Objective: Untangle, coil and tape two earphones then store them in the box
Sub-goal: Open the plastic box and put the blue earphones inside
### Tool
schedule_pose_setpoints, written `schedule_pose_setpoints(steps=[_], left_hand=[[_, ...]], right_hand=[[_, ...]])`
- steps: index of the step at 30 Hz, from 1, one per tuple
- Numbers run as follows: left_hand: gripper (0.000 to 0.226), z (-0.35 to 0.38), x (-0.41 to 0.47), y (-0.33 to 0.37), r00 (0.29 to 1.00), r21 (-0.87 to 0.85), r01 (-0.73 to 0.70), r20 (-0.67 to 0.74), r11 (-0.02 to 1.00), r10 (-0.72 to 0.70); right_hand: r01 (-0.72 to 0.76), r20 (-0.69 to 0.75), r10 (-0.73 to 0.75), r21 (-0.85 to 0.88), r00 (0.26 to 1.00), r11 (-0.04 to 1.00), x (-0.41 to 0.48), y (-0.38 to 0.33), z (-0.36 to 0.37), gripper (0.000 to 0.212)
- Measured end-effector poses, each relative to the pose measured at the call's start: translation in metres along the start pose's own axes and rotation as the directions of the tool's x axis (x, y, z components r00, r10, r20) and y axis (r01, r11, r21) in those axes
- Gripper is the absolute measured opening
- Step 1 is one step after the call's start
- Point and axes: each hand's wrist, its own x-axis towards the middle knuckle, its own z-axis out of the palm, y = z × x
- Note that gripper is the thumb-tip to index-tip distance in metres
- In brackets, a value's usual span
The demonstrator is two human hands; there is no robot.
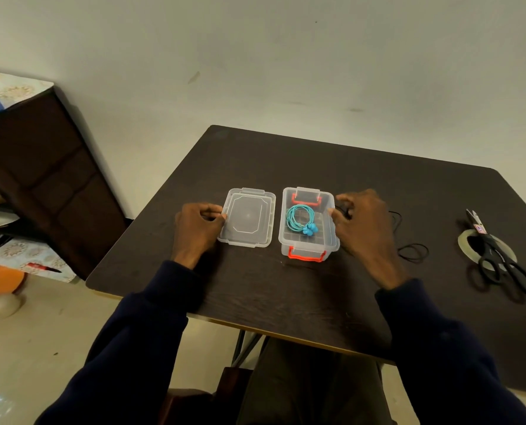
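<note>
Box (320, 240): clear plastic with its lid off, standing on the dark table (286, 296) directly ahead of you. It has orange-red latches at the near and far ends. One blue earphone (300, 219) lies inside on the floor of the box, wound into a round coil with its buds at the near-right of the coil. The clear lid (248, 217) lies flat just beside the box on its left, apart from it, and holds nothing.

A black earphone (412, 251) lies outside the box on its right, with its cable running loose across the table and one loop resting near your right wrist.

Further right, black scissors (501, 262) lie across a tape roll (463, 240). A small red-and-white label sits near the scissor pivot, but its writing is too small to read.

Your left hand (195, 228) has its fingers curled, with thumb and forefinger pinching the lid's left edge. Your right hand (363, 228) is curled beside the box's right wall, with the thumb tip at the rim. Its fingers close on a dark section of the black earphone.
</note>
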Motion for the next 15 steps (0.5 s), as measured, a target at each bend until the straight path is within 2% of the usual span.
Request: schedule_pose_setpoints(steps=[3,5,9,15], left_hand=[[0.016,-0.002,0.004,-0.003,1.000,-0.003,0.004,0.020,1.000,-0.004],[0.016,-0.003,0.006,-0.005,1.000,-0.011,0.012,0.020,1.000,-0.012],[0.015,-0.007,0.010,-0.006,0.999,0.005,0.029,-0.014,1.000,-0.029],[0.014,-0.011,0.017,-0.005,0.997,0.033,0.051,-0.064,0.998,-0.049]], right_hand=[[-0.173,0.205,0.154,0.078,0.967,0.982,-0.011,0.000,-0.006,0.044],[-0.215,0.272,0.173,0.135,0.947,0.967,-0.012,-0.002,-0.003,0.039],[-0.212,0.265,0.149,0.231,0.953,0.950,-0.007,-0.011,0.005,0.036],[-0.235,0.240,0.169,0.279,0.956,0.931,0.004,-0.013,0.011,0.036]])
